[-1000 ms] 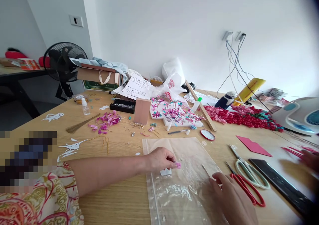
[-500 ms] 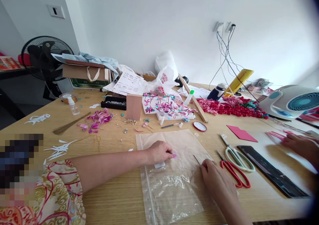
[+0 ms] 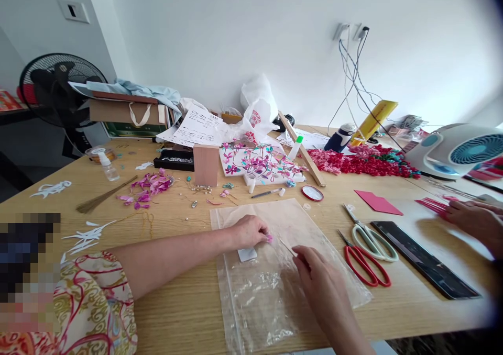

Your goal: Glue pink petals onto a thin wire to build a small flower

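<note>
My left hand (image 3: 250, 231) is closed in a pinch on a small pink petal-like piece (image 3: 269, 238), over the clear plastic zip bag (image 3: 267, 313) lying flat on the table. Between the fingers of my right hand (image 3: 316, 276) is a thin, pale, stick-like tool (image 3: 288, 247). Its tip points at the pink piece, with a small gap between them. A small white card (image 3: 247, 254) lies under my left wrist. To the right of my right hand are the red-handled scissors (image 3: 365, 266) and the pale green-handled scissors (image 3: 375, 244).
A co-worker's hands (image 3: 471, 219) rest by pink strips (image 3: 432, 207) at the right. A black tablet-like slab (image 3: 426, 261) lies beside the scissors. Pink petals (image 3: 151, 187), a wooden block (image 3: 206, 165) and a spray bottle (image 3: 108, 167) stand or lie further back.
My right hand has moved left, bringing the thin tool closer to the pink piece. My left hand keeps its pinch. The whole view has shifted slightly.
</note>
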Demonstrator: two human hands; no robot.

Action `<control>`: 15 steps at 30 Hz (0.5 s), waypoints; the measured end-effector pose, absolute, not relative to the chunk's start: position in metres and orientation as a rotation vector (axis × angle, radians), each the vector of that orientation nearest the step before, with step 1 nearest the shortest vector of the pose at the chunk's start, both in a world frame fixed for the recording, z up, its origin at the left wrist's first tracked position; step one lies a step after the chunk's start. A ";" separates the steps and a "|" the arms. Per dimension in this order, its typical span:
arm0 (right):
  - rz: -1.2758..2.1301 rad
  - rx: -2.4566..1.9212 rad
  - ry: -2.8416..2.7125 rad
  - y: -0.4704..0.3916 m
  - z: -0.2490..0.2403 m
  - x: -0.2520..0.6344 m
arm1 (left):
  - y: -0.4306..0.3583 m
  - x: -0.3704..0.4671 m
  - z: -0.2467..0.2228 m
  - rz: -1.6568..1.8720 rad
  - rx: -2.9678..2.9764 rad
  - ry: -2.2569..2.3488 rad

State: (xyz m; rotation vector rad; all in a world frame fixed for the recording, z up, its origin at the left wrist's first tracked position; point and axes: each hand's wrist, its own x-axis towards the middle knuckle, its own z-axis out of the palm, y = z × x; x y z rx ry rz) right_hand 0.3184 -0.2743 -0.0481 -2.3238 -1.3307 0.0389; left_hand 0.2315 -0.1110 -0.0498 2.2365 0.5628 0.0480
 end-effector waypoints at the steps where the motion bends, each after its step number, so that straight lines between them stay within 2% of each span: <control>1: 0.067 -2.317 -1.359 -0.273 -0.049 0.315 | -0.111 0.232 -0.048 0.049 2.245 0.570; 15: 0.021 -2.539 -1.510 -0.249 -0.046 0.301 | -0.111 0.230 -0.042 0.028 2.461 0.582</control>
